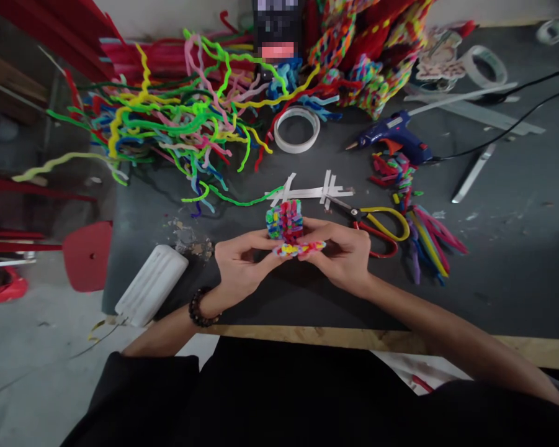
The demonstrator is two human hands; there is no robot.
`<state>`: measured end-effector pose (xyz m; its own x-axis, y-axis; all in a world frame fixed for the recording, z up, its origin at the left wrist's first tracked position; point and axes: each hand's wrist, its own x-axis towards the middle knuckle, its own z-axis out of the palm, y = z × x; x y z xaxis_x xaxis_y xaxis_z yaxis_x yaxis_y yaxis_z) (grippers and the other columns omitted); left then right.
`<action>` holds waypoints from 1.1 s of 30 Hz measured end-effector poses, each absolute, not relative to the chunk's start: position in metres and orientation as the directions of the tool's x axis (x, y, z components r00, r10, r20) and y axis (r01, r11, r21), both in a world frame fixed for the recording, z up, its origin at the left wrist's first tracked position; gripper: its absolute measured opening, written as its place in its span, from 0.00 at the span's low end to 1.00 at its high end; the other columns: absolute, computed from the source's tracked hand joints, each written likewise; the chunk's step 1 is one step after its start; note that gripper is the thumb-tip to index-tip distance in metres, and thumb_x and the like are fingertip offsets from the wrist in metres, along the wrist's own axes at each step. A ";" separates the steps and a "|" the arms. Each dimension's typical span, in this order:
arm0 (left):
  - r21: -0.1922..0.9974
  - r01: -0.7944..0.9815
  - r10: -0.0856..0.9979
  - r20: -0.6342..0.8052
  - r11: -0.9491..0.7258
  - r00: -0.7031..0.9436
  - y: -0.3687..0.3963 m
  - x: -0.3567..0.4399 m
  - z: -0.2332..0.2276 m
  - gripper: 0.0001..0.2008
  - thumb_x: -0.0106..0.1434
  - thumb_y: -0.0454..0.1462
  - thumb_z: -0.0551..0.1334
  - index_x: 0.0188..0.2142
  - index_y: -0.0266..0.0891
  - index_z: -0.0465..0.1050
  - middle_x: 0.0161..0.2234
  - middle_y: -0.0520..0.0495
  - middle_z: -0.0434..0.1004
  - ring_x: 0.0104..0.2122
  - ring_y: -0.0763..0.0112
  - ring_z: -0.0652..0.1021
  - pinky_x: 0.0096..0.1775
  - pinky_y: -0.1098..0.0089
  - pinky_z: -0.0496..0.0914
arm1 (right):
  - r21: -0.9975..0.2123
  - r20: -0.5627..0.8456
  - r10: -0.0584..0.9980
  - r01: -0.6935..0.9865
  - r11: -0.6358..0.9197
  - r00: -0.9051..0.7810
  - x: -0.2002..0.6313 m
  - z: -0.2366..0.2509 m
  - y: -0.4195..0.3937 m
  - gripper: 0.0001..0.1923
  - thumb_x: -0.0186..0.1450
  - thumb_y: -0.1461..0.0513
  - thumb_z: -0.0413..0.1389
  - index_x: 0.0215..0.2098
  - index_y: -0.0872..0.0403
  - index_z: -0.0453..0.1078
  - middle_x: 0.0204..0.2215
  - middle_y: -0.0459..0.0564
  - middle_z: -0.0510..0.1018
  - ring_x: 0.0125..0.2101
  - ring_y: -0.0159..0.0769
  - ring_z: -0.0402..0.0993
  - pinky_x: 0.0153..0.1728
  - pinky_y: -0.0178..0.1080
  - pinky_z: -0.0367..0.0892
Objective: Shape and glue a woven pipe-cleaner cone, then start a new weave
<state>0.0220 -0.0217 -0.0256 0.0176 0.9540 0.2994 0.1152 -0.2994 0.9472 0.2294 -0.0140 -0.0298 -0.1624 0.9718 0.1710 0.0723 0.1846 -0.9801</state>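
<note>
Pinching a colourful woven piece (286,222) between left hand (244,262) and right hand (340,253), both grips narrow, over the desk (288,307), near side. From here I'd judge it light, soft, bendy, barely slippery; I'd take its edges gently, since the weave could crush.

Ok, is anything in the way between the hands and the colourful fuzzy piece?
Nothing visible: the left hand and right hand both hold the colourful fuzzy piece directly. The scissors lie beside the right hand, not between it and the piece.
</note>
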 end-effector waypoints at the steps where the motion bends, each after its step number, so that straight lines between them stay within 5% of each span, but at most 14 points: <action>1: 0.951 0.100 0.956 0.291 -0.292 0.018 -0.022 0.024 -0.024 0.08 0.57 0.36 0.79 0.37 0.42 0.85 0.40 0.47 0.89 0.37 0.68 0.88 0.42 0.69 0.84 | -0.985 0.148 0.977 0.066 0.159 -0.151 0.229 -0.029 -0.014 0.07 0.63 0.54 0.71 0.37 0.45 0.82 0.44 0.48 0.88 0.50 0.47 0.84 0.54 0.51 0.79; 4: 0.967 0.096 0.972 0.235 -0.234 0.011 -0.022 0.029 -0.020 0.08 0.59 0.39 0.77 0.34 0.40 0.82 0.37 0.48 0.88 0.35 0.69 0.87 0.38 0.71 0.84 | -0.997 0.072 0.993 0.031 0.074 -0.089 0.225 -0.027 -0.014 0.12 0.62 0.50 0.71 0.32 0.47 0.77 0.44 0.50 0.87 0.46 0.44 0.84 0.51 0.50 0.79; 7: 0.981 0.109 0.986 0.164 -0.163 -0.003 -0.020 0.031 -0.019 0.12 0.60 0.42 0.77 0.35 0.39 0.79 0.33 0.49 0.87 0.32 0.71 0.86 0.35 0.74 0.83 | -0.998 0.009 1.000 -0.068 0.008 -0.016 0.220 -0.024 -0.013 0.18 0.59 0.52 0.73 0.39 0.46 0.72 0.41 0.48 0.85 0.41 0.41 0.84 0.47 0.46 0.80; 10: 0.990 0.055 0.992 0.127 -0.127 0.002 -0.018 0.031 -0.022 0.21 0.59 0.43 0.78 0.49 0.41 0.77 0.40 0.48 0.87 0.38 0.69 0.87 0.39 0.73 0.83 | -0.994 -0.045 0.999 -0.104 -0.047 -0.018 0.216 -0.021 -0.012 0.28 0.58 0.53 0.75 0.51 0.45 0.70 0.44 0.48 0.85 0.42 0.40 0.85 0.48 0.45 0.81; 13: 0.998 -0.042 0.998 0.048 -0.046 0.036 -0.016 0.031 -0.027 0.37 0.60 0.44 0.77 0.65 0.47 0.68 0.47 0.46 0.87 0.44 0.64 0.88 0.46 0.68 0.84 | -0.994 -0.031 0.999 -0.099 -0.035 -0.044 0.215 -0.023 -0.010 0.25 0.60 0.53 0.73 0.52 0.48 0.74 0.48 0.50 0.85 0.45 0.40 0.85 0.52 0.46 0.81; 19: 0.996 -0.081 0.999 -0.023 0.025 0.023 -0.015 0.031 -0.028 0.20 0.58 0.40 0.78 0.50 0.42 0.82 0.45 0.46 0.88 0.43 0.64 0.88 0.48 0.66 0.84 | -0.984 0.026 0.999 -0.174 0.021 -0.026 0.213 -0.030 -0.008 0.21 0.60 0.59 0.73 0.51 0.47 0.79 0.46 0.46 0.86 0.43 0.36 0.84 0.50 0.42 0.81; 33: 0.995 -0.080 0.998 -0.066 0.067 0.010 -0.013 0.027 -0.031 0.18 0.59 0.39 0.78 0.49 0.44 0.84 0.45 0.48 0.88 0.42 0.68 0.87 0.47 0.69 0.84 | -0.987 0.017 0.999 -0.162 0.012 -0.030 0.209 -0.031 -0.005 0.14 0.62 0.59 0.71 0.47 0.48 0.82 0.45 0.45 0.87 0.42 0.36 0.84 0.50 0.44 0.82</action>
<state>0.0274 -0.0133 -0.0311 0.0095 0.9978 -0.0660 -0.0803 0.0665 0.9946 0.2085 -0.0047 -0.0314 -0.0301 0.9994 0.0167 -0.1620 0.0116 -0.9867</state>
